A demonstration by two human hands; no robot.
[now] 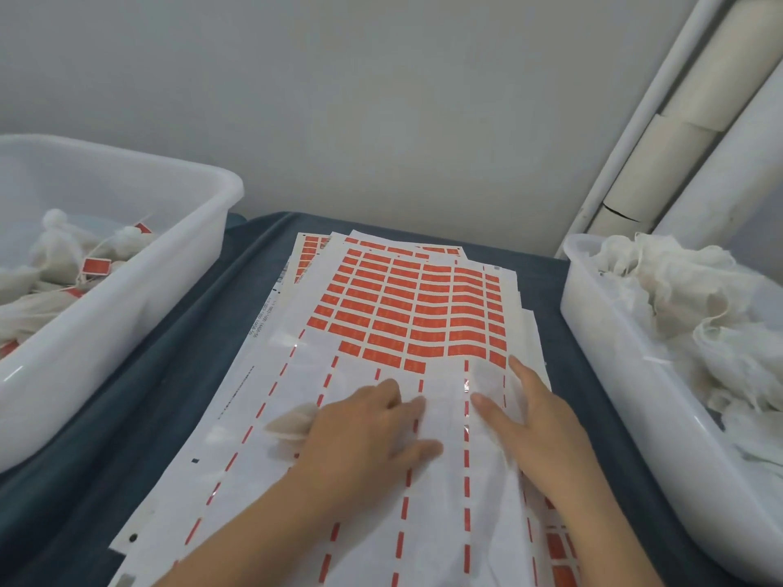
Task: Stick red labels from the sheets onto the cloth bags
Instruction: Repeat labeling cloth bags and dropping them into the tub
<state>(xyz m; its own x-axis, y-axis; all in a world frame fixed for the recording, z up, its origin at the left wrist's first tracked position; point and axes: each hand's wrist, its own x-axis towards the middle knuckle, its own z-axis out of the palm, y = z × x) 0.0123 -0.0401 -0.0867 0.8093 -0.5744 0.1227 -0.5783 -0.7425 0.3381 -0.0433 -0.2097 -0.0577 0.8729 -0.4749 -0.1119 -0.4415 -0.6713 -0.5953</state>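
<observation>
- Label sheet (381,374), top of a stack, lies between two white tubs, blue cloth (178,374) bare either side.
- Left hand (360,434) pins a cloth bag (288,423) on the sheet's peeled near half, fingers relaxed.
- Right hand (538,421) rests flat by the sheet's right edge, grasping nothing.
- Red labels (406,315) fill the sheet's far half.

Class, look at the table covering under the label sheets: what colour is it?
Dark blue-grey: the table covering shows plainly in the head view, beside the label sheets.
</observation>
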